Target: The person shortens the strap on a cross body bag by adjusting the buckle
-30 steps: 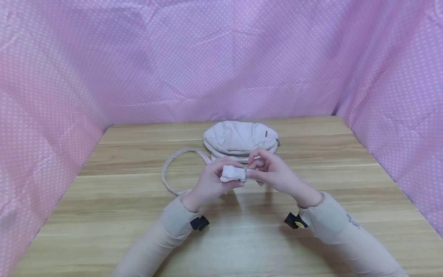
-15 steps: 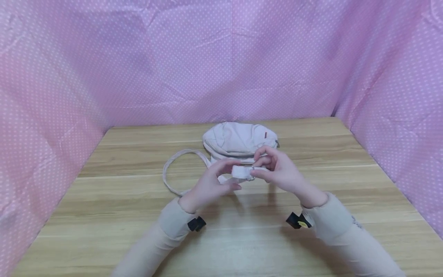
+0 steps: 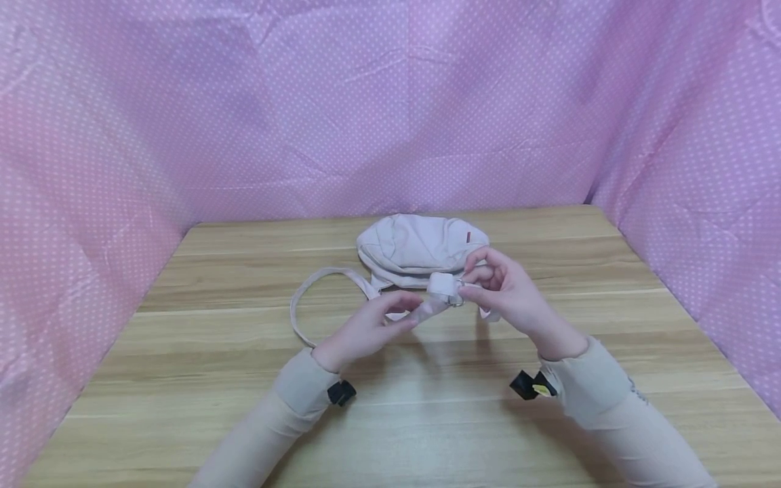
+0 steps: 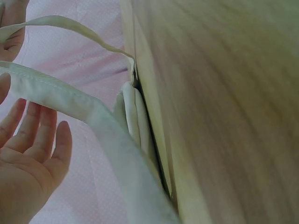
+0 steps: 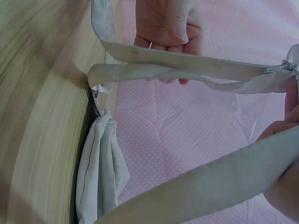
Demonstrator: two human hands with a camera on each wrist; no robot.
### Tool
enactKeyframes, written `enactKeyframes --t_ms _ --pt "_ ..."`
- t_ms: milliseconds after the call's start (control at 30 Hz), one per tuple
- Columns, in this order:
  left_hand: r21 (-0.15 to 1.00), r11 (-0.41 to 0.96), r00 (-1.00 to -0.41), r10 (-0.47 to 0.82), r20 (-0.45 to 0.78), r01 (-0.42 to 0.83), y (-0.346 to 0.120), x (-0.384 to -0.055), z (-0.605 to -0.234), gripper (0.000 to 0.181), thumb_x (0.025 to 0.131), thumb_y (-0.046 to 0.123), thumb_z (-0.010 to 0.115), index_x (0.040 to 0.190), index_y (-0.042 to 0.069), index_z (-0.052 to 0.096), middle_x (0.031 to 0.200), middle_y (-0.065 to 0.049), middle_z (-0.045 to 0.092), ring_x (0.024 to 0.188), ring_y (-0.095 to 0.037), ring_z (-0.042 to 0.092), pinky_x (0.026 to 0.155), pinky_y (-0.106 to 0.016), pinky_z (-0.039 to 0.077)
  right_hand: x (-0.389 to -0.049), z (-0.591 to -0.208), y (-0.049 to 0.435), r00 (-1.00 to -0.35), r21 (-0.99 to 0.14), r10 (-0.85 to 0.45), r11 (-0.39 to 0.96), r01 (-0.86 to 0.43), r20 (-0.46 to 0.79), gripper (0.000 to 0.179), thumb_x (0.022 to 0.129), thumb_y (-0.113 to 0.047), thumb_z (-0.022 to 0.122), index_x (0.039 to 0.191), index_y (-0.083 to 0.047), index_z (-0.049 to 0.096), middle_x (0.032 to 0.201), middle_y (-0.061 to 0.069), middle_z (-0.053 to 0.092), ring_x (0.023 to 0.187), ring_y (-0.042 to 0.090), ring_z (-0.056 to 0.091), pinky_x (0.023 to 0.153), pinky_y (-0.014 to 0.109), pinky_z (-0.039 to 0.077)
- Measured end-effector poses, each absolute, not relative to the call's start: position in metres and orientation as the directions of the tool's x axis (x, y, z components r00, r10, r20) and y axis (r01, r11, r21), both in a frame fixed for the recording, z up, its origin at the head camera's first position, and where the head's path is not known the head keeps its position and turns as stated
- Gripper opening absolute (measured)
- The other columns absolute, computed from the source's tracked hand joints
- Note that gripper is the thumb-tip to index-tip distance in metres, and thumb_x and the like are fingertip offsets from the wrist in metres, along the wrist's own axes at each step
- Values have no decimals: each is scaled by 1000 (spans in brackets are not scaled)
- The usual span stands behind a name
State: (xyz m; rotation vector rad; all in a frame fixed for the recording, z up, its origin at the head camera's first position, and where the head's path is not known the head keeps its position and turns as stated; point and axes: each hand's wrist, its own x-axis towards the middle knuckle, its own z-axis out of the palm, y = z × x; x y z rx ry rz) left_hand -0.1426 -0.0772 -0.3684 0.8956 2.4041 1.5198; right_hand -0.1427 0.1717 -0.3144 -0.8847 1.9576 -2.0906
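Observation:
A small off-white shoulder bag (image 3: 421, 245), with a short red tag, lies towards the far side of the table. Its fabric strap (image 5: 173, 60) is lifted in front of it. My right hand (image 3: 515, 305) pinches the strap beside a metal buckle (image 3: 456, 303), where the webbing (image 3: 441, 284) doubles into a loop. To the left, my left hand (image 3: 364, 330) touches another stretch of strap with fairly straight fingers (image 4: 30, 126) behind it and the thumb apart from them. In the right wrist view, the right hand's fingertips are partly cut off by the frame edge.
Part of the strap (image 3: 295, 308) lies in a wide curve on the wooden table (image 3: 201, 379), left of the bag. Pink dotted cloth (image 3: 390, 135) hangs behind and at both sides. Black wrist cameras (image 3: 342, 392) sit at both cuffs.
My right hand has moved right with the buckle and looped strap. The left hand has loosened around the loop and shifted slightly left, so the hands are farther apart. The bag stays put.

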Motion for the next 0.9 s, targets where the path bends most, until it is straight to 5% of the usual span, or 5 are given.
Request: enactKeyframes --t_ms 267,500,733,900 --pt "865 278 -818 530 225 418 -78 -143 -370 15 87 3 65 101 -2 64 97 -13 65 90 -18 62 84 -26 53 -144 -314 176 -847 -959 -449 -139 -249 285 27 85 7 61 95 -15 52 80 -10 69 56 -2 46 42 18 31" --pt "867 262 -832 491 258 424 -84 -142 -373 6 85 3 68 89 -1 65 87 -10 66 82 -8 61 78 -24 53 -147 -318 178 -855 -961 -439 -142 -239 277 29 85 11 57 95 -15 51 80 -11 69 56 -2 47 46 13 36" --pt "846 237 -835 422 354 478 -95 -143 -367 6 80 -5 70 82 0 69 91 -10 64 89 -11 57 80 -27 54 -150 -324 182 -870 -966 -423 -63 -251 254 34 83 17 51 95 -16 50 79 -12 67 57 -1 47 49 12 38" --pt "815 300 -846 379 374 495 -103 -143 -361 6 78 -3 72 80 3 72 84 -7 66 79 -9 59 73 -23 53 -152 -326 183 -857 -964 -452 -35 -263 249 34 82 16 52 96 -15 50 78 -12 67 57 -2 46 48 13 36"
